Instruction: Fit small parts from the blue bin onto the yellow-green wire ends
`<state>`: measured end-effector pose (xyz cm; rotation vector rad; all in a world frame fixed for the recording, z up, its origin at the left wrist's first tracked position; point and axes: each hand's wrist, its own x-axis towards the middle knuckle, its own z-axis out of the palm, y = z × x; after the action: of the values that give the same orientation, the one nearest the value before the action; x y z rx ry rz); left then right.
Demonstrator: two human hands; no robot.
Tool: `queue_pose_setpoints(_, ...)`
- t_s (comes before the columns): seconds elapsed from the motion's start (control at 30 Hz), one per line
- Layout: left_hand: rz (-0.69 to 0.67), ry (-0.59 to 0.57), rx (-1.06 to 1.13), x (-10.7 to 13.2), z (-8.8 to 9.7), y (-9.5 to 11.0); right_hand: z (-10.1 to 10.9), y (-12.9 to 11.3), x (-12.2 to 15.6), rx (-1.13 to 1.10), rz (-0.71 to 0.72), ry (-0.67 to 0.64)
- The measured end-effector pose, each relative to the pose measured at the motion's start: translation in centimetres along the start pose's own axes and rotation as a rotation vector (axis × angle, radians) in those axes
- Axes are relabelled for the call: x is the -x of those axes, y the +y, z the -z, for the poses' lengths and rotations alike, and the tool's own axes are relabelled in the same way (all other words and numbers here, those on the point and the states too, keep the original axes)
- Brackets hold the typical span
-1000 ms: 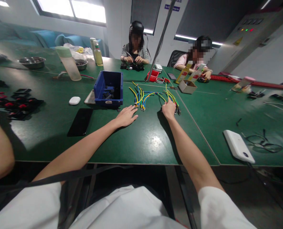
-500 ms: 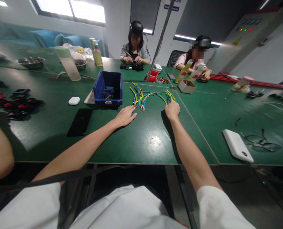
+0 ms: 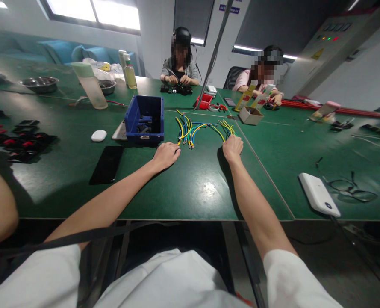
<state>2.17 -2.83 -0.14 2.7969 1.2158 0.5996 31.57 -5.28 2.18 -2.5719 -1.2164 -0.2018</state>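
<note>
A bundle of yellow, green and blue wires [image 3: 192, 128] lies spread on the green table [image 3: 190, 188]. My left hand [image 3: 166, 155] rests on the table with fingers curled, its fingertips at the near ends of the left wire group. My right hand [image 3: 232, 147] is closed over the near ends of the right wire group [image 3: 227, 127], gripping them. A blue plastic bin [image 3: 144, 119] with dark parts inside stands just left of the wires.
A black phone [image 3: 106, 164] and white earbud case [image 3: 98, 135] lie left of my hands. A white power bank [image 3: 319, 194] and glasses [image 3: 350, 188] lie right. Black and red parts [image 3: 19, 139] sit far left. Two people work across the table. A cardboard box [image 3: 250, 115] stands beyond.
My right hand closed over the right wire ends and drew them slightly nearer. My left hand's fingers curled from flat and slid a little left.
</note>
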Motion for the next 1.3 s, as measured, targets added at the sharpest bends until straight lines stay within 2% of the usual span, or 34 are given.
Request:
queue_pose_setpoints(0.2, 0.045, -0.039, -0.097, 0.0, 0.6, -0.1, 0.4, 0.0, 0.0, -0.009, -0.021, 0.004)
queue_pose_setpoints(0.5, 0.124, 0.000, -0.060, 0.1, 0.9, 0.1, 0.1, 0.5, -0.1, -0.020, -0.037, 0.034)
queue_pose_setpoints(0.67, 0.082, 0.022, -0.048, 0.3, 0.9, 0.2, -0.2, 0.6, -0.1, -0.022, -0.028, 0.062)
queue_pose_setpoints(0.97, 0.060, -0.013, 0.024, 0.1, 0.3, -0.5, -0.1, 0.4, 0.3, -0.030, -0.018, 0.077)
queue_pose_setpoints(1.3, 0.160, 0.118, 0.161, -0.3, 0.0, -1.0, 0.3, -0.9, 0.9, -0.042, 0.048, 0.100)
